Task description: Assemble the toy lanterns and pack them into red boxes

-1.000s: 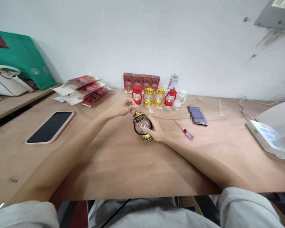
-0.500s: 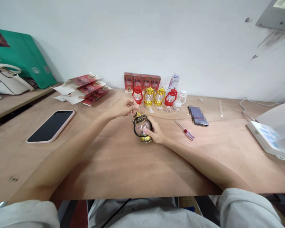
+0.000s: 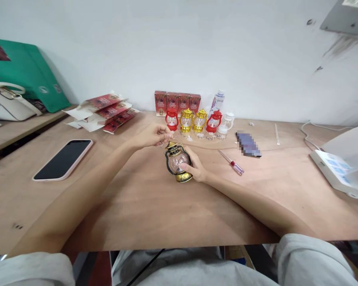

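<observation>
- Wall (image 3: 107, 51): pale, scuffed upper right, backs the whole setup. Clock centred on the held lantern, 12 = wall.
- Table (image 3: 143, 206): brown, flat, wood-look top, a few dark marks near 8. Looks hard; a drop could crack a globe.
- Green bag (image 3: 32, 73) at 10, white handbag (image 3: 12, 105) just in front of it, on the side shelf.
- White plastic case (image 3: 334, 172) at 3, far edge of reach, cable behind.
- Flattened red boxes (image 3: 115, 109) piled at 10.
- Phone (image 3: 62, 161), pink case, lying at 9.
- Hands: right hand (image 3: 197, 165) wraps the lantern from 3, thumb on globe. Left hand (image 3: 153, 135) at 10 to 11, fingertips pinched on a thin wire piece just above the lantern's cap.
- Lantern (image 3: 176, 162): black and gold, mid-table in front of the person, top tipped toward 11. Can't tell if the base touches the table. Probably light, stiff plastic; clear globe likely slick and the fragile bit. Best hold: base or side frame, easy on the globe.
- Small lanterns (image 3: 186, 121), red, gold, white, in a row from 12 to 1.
- Screwdriver (image 3: 237, 167) at 3.
- Wire piece (image 3: 175, 137): likely bendy; can't tell if attached.
</observation>
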A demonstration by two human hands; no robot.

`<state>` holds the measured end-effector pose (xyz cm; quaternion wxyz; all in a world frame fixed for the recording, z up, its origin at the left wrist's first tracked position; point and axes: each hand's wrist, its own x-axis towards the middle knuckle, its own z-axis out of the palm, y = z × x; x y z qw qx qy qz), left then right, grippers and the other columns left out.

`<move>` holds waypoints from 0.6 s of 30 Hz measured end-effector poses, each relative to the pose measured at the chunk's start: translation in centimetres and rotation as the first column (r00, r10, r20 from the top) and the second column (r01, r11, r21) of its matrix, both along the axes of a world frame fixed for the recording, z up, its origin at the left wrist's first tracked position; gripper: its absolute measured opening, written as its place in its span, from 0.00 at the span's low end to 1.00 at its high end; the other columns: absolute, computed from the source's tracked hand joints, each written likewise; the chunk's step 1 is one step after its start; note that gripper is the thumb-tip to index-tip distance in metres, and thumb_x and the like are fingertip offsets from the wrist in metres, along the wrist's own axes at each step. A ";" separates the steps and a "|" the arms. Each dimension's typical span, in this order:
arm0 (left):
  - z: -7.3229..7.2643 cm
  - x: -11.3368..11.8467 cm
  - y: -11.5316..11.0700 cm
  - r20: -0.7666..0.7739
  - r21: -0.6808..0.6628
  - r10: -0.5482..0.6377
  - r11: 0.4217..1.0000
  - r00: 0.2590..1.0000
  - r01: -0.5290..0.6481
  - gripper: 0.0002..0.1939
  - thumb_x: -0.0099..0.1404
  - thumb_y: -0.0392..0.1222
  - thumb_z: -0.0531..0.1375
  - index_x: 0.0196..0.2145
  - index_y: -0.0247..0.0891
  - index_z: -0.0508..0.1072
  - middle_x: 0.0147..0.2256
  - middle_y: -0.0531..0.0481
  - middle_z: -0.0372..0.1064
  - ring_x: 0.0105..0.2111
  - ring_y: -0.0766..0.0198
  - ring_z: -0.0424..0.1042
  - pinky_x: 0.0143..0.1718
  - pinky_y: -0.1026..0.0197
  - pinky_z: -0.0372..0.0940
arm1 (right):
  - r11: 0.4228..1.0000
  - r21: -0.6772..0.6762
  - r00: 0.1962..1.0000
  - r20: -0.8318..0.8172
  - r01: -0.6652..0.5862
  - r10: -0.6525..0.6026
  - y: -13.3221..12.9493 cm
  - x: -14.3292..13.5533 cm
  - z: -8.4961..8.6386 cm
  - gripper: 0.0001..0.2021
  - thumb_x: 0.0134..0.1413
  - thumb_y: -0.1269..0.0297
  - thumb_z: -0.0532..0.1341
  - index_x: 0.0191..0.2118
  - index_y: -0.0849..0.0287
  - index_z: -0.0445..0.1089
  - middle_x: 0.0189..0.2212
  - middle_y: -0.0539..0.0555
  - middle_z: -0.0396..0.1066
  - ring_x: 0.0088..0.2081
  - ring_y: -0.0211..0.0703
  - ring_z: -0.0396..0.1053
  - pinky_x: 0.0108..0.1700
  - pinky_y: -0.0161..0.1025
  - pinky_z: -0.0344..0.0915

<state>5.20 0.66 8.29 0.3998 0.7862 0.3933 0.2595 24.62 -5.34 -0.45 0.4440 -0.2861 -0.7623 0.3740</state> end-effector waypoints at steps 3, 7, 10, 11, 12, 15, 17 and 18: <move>-0.5 0.0 0.2 0.030 0.009 -0.050 0.999 0.998 0.050 0.16 0.58 0.52 0.61 0.28 0.33 0.69 0.17 0.56 0.59 0.15 0.75 0.54 0.16 0.71 0.49 | 0.999 -0.033 0.998 -0.038 -0.041 0.040 -0.1 0.1 0.2 0.32 0.47 0.36 0.56 0.48 0.58 0.61 0.44 0.56 0.69 0.48 0.53 0.66 0.50 0.47 0.64; -1.1 0.4 0.3 0.054 0.080 -0.058 0.995 0.997 0.053 0.13 0.59 0.48 0.58 0.28 0.32 0.70 0.19 0.54 0.61 0.17 0.74 0.56 0.18 0.71 0.51 | 0.991 -0.097 0.988 -0.136 -0.090 0.077 -0.1 -0.1 0.8 0.32 0.44 0.37 0.58 0.47 0.58 0.63 0.42 0.56 0.69 0.46 0.51 0.67 0.49 0.46 0.65; -1.8 0.9 0.4 0.141 0.158 0.026 0.986 0.990 -0.048 0.11 0.57 0.45 0.57 0.26 0.32 0.69 0.21 0.53 0.63 0.21 0.72 0.60 0.22 0.70 0.55 | 0.979 -0.176 0.974 -0.214 -0.106 0.068 0.2 -0.2 1.6 0.30 0.43 0.38 0.60 0.45 0.58 0.64 0.39 0.55 0.69 0.42 0.49 0.67 0.47 0.46 0.66; -2.1 1.0 0.4 0.160 0.157 0.045 0.985 0.986 -0.070 0.11 0.56 0.44 0.57 0.26 0.32 0.69 0.22 0.52 0.64 0.22 0.72 0.60 0.22 0.70 0.56 | 0.973 -0.205 0.972 -0.227 -0.109 0.061 0.4 -0.1 1.8 0.30 0.43 0.38 0.60 0.44 0.58 0.64 0.38 0.54 0.69 0.41 0.49 0.67 0.45 0.46 0.66; -2.3 1.0 0.5 0.162 0.136 0.051 0.988 0.985 -0.073 0.10 0.55 0.44 0.57 0.26 0.32 0.69 0.23 0.52 0.64 0.22 0.72 0.60 0.22 0.70 0.55 | 0.968 -0.226 0.971 -0.234 -0.111 0.057 0.5 -0.1 2.0 0.30 0.42 0.38 0.60 0.43 0.58 0.64 0.37 0.54 0.69 0.40 0.49 0.67 0.45 0.46 0.66; -2.4 0.5 0.8 0.110 0.032 0.022 0.999 0.994 -0.026 0.11 0.56 0.45 0.58 0.29 0.32 0.70 0.22 0.53 0.63 0.19 0.73 0.56 0.18 0.71 0.50 | 0.970 -0.212 0.971 -0.229 -0.115 0.066 0.9 0.0 2.2 0.29 0.43 0.39 0.61 0.44 0.58 0.65 0.39 0.54 0.69 0.42 0.50 0.67 0.46 0.46 0.65; -2.1 -0.3 1.3 0.076 0.012 -0.002 1.000 0.997 0.001 0.14 0.58 0.48 0.58 0.31 0.32 0.70 0.21 0.53 0.63 0.17 0.75 0.54 0.18 0.71 0.48 | 0.979 -0.169 0.978 -0.195 -0.112 0.078 1.0 -0.1 1.8 0.28 0.44 0.40 0.61 0.45 0.58 0.65 0.42 0.54 0.69 0.45 0.50 0.66 0.48 0.45 0.64; -1.8 -0.8 1.5 0.064 0.029 -0.007 1.000 0.998 0.005 0.15 0.59 0.49 0.58 0.31 0.32 0.70 0.21 0.53 0.63 0.17 0.75 0.54 0.18 0.71 0.48 | 0.982 -0.152 0.983 -0.161 -0.108 0.083 1.0 -0.1 1.5 0.28 0.45 0.41 0.61 0.46 0.58 0.64 0.43 0.54 0.69 0.45 0.49 0.66 0.49 0.45 0.64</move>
